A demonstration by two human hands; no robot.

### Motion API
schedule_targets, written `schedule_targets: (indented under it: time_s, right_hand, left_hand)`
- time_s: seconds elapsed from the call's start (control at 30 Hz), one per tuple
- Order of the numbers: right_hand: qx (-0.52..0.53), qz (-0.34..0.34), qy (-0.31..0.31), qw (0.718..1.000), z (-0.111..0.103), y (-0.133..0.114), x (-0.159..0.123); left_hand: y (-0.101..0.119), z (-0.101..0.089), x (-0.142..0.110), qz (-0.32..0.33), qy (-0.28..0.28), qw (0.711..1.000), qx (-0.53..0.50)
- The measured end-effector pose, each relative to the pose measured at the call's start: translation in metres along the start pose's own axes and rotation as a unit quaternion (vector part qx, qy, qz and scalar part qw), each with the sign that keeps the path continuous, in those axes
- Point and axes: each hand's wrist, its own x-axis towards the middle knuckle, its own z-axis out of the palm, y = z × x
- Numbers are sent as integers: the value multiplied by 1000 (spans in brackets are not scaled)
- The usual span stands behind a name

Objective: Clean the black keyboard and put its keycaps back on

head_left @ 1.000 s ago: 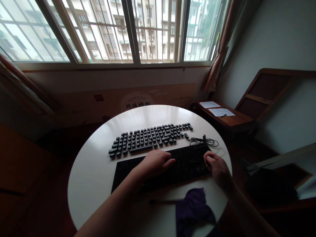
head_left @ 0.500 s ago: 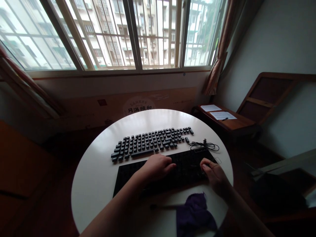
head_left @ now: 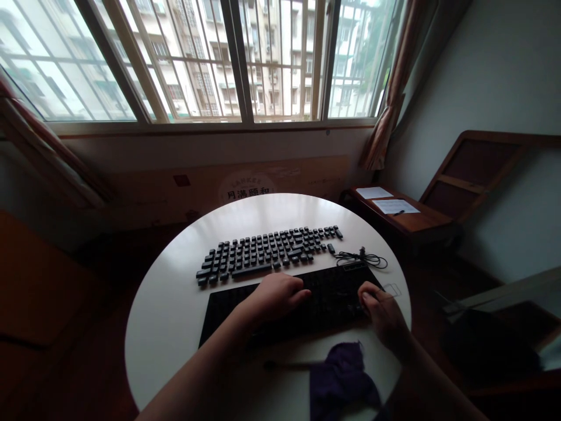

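Observation:
A black keyboard base lies on the white round table, its keycaps off over much of it. My left hand rests over its middle with the fingers curled and the thumb forward; whatever is inside the fingers is hidden. Over the keyboard's right end, my right hand is closed on a thin wire keycap puller, whose wire loop sticks out to the right. Behind the base, loose black keycaps stand in keyboard-like rows. The keyboard's coiled cable lies at its back right corner.
A purple cloth lies at the near side of the round table, beside a dark thin-handled brush-like tool. A wooden chair at the right holds papers and a pen. A barred window is ahead.
My right hand has shifted slightly right and turned a little, and the wire loop shows further out. My left hand stays on the keyboard. The whole view has moved slightly.

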Motion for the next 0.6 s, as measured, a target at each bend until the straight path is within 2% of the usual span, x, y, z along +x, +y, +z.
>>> schedule_targets:
  time_s: [0.17, 0.27, 0.37, 0.47, 0.6]
  right_hand:
    - [148, 62, 111, 981, 2, 3, 4]
    - [140, 61, 98, 983, 5, -2, 4]
    - [117, 39, 47, 991, 8, -18, 6]
    - [70, -20, -58, 996, 10, -49, 17]
    - [-17, -147, -213, 966, 22, -98, 48]
  left_hand:
    - [2, -2, -1, -3, -10, 1000, 10]
    - [2, -2, -2, -4, -11, 1000, 5]
    - [1, -2, -3, 10, 1, 1000, -30]
    - [0, -2, -4, 31, 32, 994, -100]
    - [-3, -1, -5, 61, 105, 964, -238]
